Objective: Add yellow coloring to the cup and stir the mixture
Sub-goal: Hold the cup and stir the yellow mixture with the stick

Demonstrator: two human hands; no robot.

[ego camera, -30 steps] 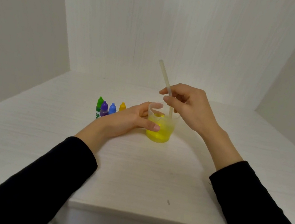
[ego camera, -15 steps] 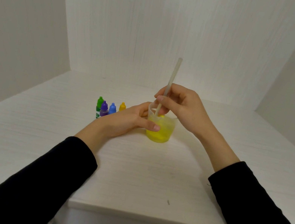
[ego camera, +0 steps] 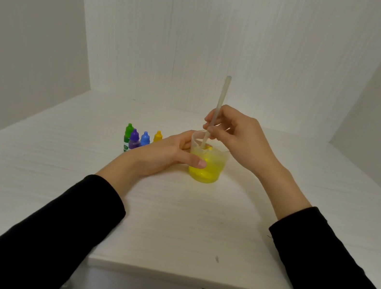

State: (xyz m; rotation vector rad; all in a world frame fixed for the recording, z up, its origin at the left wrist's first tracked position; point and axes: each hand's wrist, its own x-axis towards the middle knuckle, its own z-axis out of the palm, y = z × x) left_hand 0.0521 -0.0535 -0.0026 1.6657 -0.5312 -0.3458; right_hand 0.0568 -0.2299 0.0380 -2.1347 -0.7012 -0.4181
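Landmark: cup (ego camera: 207, 164), clear plastic, yellow liquid inside, standing on the table (ego camera: 171, 217).

Left of cup: four dropper bottles (ego camera: 134, 140) in a row, the yellow-capped one nearest.

At cup's left wall: left hand (ego camera: 164, 156), fingers wrapped on the cup, steadying it.

In cup: stick (ego camera: 216, 113), long axis near upright, top tipped slightly right, lower end in the liquid.

Above cup's rim, to the right: right hand (ego camera: 234, 136), fingertips pinched on the stick. Stirring appears underway.
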